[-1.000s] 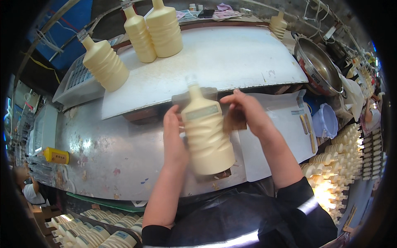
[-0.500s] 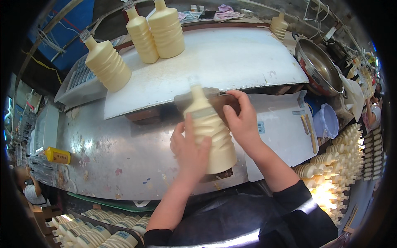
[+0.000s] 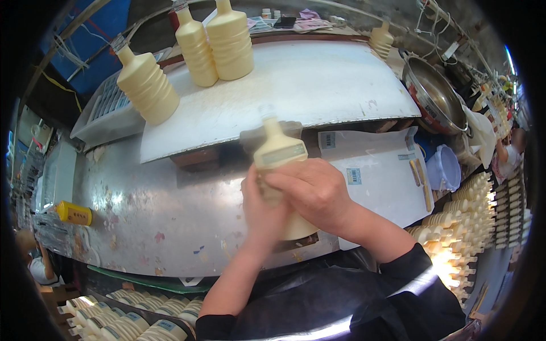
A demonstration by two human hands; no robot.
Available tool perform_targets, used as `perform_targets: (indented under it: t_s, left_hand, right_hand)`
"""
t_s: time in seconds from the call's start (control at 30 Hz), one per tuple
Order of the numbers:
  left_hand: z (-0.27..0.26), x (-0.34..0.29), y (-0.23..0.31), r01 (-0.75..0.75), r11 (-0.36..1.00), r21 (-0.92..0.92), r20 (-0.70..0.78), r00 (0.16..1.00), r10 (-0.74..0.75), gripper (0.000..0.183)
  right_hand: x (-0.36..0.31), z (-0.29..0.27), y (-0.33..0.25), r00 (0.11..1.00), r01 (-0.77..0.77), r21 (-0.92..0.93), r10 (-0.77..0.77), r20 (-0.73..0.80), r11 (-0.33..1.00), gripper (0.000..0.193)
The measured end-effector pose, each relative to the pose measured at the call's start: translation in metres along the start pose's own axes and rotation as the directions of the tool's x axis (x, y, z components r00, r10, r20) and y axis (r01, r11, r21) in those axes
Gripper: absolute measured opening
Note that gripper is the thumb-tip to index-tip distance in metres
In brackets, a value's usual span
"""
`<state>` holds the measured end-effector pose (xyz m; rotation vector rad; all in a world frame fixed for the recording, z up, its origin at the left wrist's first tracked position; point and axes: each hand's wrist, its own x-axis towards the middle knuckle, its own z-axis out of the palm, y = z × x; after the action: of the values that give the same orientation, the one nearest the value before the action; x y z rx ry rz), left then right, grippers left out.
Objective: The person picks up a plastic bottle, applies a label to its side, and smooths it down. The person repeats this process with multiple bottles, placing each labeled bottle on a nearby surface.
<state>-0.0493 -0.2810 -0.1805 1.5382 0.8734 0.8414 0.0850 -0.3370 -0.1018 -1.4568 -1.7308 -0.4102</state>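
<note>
A cream-coloured bottle [image 3: 277, 142] with a ribbed body and clear neck tip lies before me, its neck pointing away. A greyish rectangular strip [image 3: 281, 153] sits across its shoulder. My left hand [image 3: 263, 210], smeared by motion, is wrapped against the bottle's left side. Over the body lies my right hand [image 3: 315, 190], its fingers curled and pressed together against the bottle; whatever they pinch is hidden. The two hands meet and cover most of the ribbed part. A dark support [image 3: 296, 243] shows under the bottle's base.
Three similar bottles [image 3: 230, 45] stand at the far left of the raised white board [image 3: 318, 85]. A white sheet with labels [image 3: 372, 170] lies right, beside a metal pan [image 3: 438, 94] and lilac bucket [image 3: 445, 167]. A yellow bottle [image 3: 74, 213] lies left. Many bottles [image 3: 162, 329] fill the lower corners.
My right hand has moved left and down from beside the bottle's shoulder onto its body, and its fingers have closed. My left hand stays at the bottle's left side.
</note>
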Motion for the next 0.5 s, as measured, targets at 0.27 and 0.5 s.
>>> perform_targets:
  t_s: [0.27,0.5]
  left_hand:
    - [0.003,0.003,0.017,-0.203,0.972,0.120,-0.022,0.978,0.207,0.071]
    - [0.003,-0.001,0.016,-0.166,0.977,0.134,-0.050,0.983,0.174,0.062]
  right_hand:
    - [0.015,0.010,-0.024,0.961,0.099,-0.134,-0.059,0.272,0.986,0.028]
    - [0.021,0.023,-0.022,0.971,0.112,-0.103,-0.086,0.223,0.988,0.010]
